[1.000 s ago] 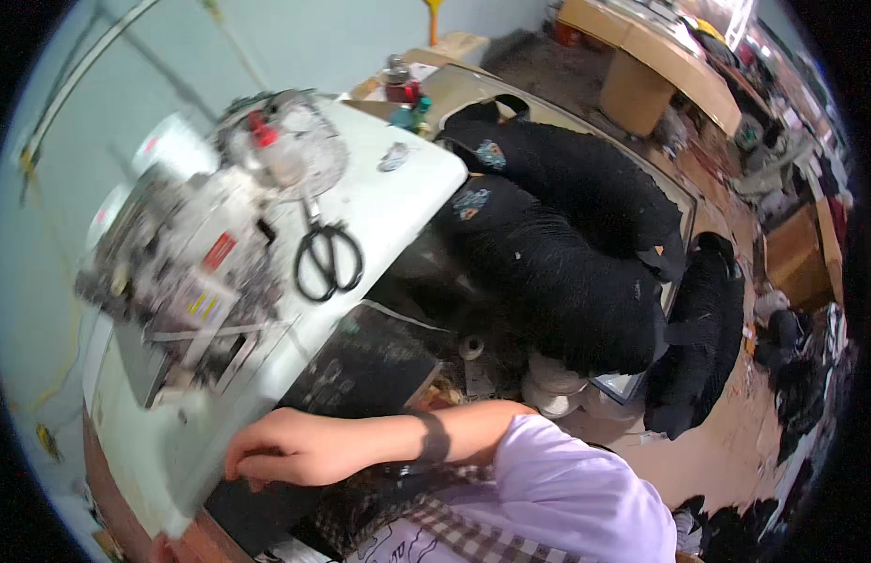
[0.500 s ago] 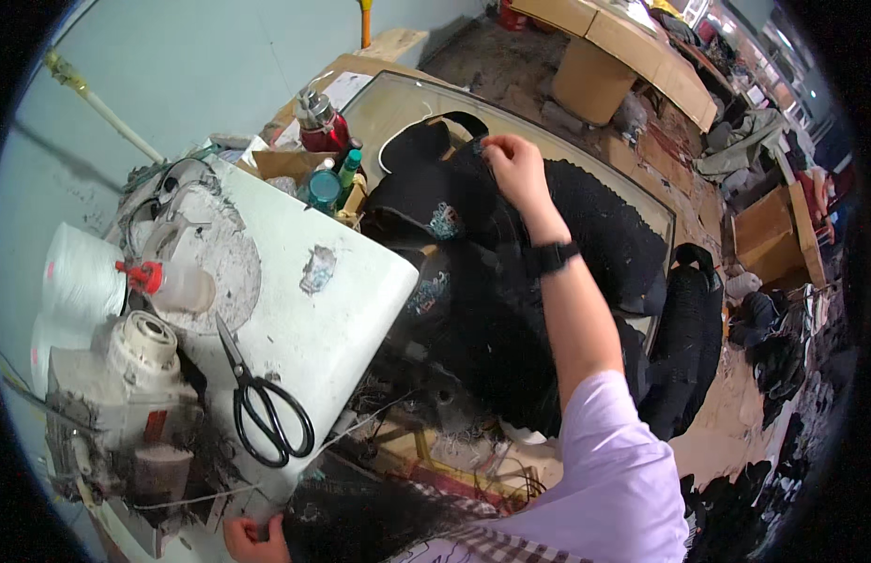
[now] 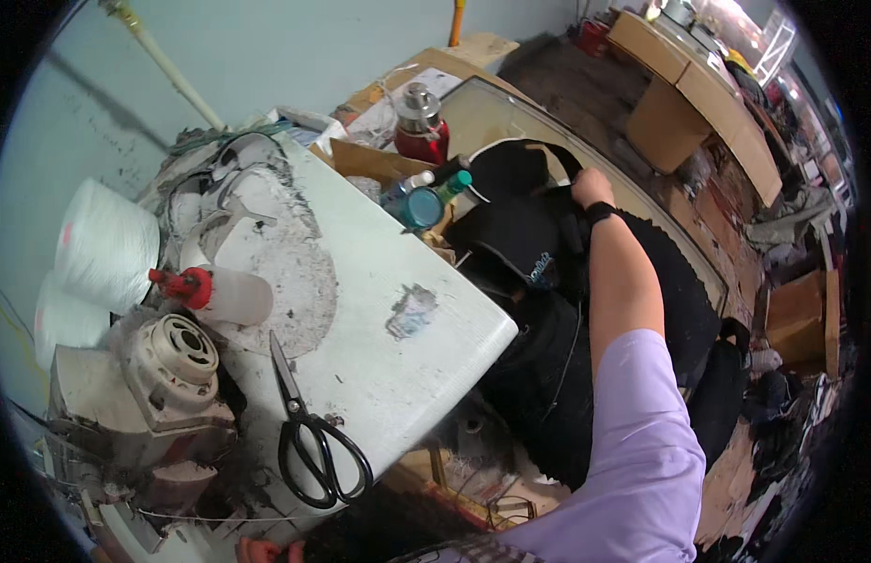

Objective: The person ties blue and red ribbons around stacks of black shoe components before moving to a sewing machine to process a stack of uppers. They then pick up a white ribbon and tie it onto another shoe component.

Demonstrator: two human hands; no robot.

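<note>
My right hand [image 3: 593,187] is closed at the far edge of a heap of black knitted cloth [image 3: 511,225], its fingers gripping the cloth. One piece in the heap carries a small blue and white pattern. The heap lies on and hangs over a glass-topped table [image 3: 520,124]. Down at the lower edge, my left hand [image 3: 267,551] shows only in part, beside the sewing machine's table; its fingers are curled, and whatever they may hold is hidden. Black-handled scissors [image 3: 294,406] rest on the white tabletop [image 3: 370,366] between my hands.
Left, a dusty machine motor [image 3: 177,352], white thread cones [image 3: 107,244] and a red-capped bottle [image 3: 238,296] crowd the tabletop. A red flask [image 3: 421,131] and small bottles [image 3: 426,206] stand beyond. Cardboard-covered furniture [image 3: 684,94] stands far right.
The view has shifted, so the tabletop and its things sit further right. My right hand still grips the black cloth, whose upper piece has changed its folds. My left hand sits lower in view.
</note>
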